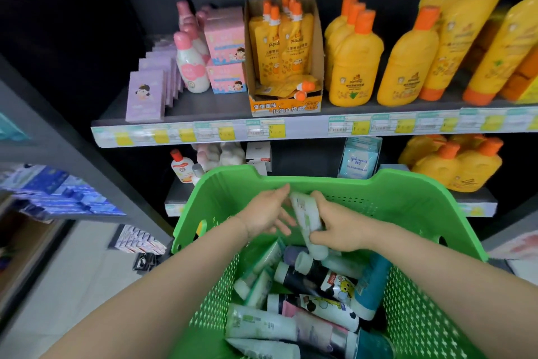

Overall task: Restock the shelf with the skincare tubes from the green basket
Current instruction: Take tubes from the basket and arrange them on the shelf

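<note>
Green basket [407,184] fills lower centre of frame, skincare tubes [305,300] piled at its bottom. Right grip [334,227] curled round pale white-green tube [305,213] mid-frame, above pile. Left grip [267,213] spread, fingers straight, just beside tube's upper end. Shelf [203,108] above; yellow bottles [352,67] upper right.

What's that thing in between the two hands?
In the head view, a white-and-green tube lies between them. The right hand grips it; the left hand is beside it with straight fingers.
</note>
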Tool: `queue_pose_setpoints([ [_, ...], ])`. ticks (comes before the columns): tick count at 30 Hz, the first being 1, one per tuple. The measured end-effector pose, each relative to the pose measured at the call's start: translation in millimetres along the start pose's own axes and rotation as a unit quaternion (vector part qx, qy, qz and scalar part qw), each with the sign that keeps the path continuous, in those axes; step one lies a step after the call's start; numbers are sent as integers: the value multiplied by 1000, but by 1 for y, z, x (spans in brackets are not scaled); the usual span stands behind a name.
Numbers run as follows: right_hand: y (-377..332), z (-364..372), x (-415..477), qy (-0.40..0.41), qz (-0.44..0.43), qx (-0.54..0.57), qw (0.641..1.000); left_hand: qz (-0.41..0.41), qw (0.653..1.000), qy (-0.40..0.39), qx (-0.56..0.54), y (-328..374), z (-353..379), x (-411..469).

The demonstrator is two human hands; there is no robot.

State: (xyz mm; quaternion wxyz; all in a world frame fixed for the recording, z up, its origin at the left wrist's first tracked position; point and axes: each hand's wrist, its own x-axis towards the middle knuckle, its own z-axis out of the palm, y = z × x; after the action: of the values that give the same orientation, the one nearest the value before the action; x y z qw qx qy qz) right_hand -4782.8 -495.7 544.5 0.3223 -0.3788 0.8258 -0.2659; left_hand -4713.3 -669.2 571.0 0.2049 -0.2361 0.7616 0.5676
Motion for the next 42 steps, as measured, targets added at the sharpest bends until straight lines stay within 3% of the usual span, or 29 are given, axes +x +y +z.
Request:
queue_pose_setpoints([
  [5, -13, -17, 0, 8, -8, 46, 999, 48, 998, -20, -40, 9, -16, -17],
  [13, -45, -55, -4, 46, -36, 101, 993, 167, 982, -19, 91, 21, -30, -31],
  [19, -76, -80, -15, 62, -71, 90, 991, 247, 967, 21, 56, 44, -41, -36],
  [31, -141, -140, -26, 192, -161, 121, 961, 362, 923, 131, 15, 115, -85, -79],
  [42, -223, -206, -44, 253, -208, 88, 941, 401, 900, 170, 4, 187, -127, -137],
])
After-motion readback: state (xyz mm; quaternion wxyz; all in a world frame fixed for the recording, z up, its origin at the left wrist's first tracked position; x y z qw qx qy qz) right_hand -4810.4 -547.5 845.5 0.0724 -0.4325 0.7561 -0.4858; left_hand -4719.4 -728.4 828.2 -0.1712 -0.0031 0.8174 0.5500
